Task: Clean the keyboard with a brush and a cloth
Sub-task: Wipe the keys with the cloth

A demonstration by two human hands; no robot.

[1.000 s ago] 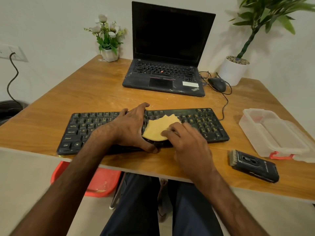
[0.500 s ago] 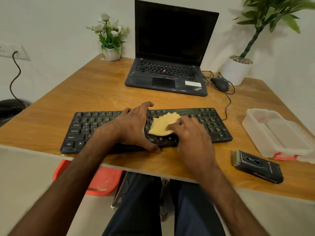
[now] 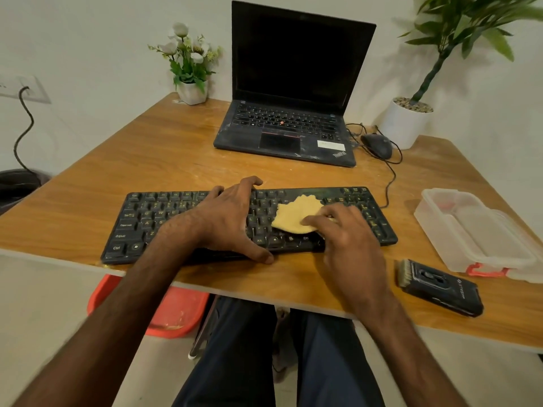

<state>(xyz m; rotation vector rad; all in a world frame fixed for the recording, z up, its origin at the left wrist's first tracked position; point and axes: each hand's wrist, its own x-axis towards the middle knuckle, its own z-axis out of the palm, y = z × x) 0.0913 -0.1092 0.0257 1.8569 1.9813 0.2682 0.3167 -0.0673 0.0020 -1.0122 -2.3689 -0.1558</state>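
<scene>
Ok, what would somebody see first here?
The right hand presses a yellow cloth onto the black keyboard at the desk's near edge, while the left hand grips that keyboard. Behind stands an open laptop with a dark screen; a brush lies at the right.

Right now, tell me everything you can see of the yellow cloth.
The yellow cloth is a small, soft-looking piece with a wavy far edge, lying flat on the right half of the black keyboard. The right hand presses down on its near right part, hiding that part. The left hand grips the keyboard just left of it, without touching it.
</scene>
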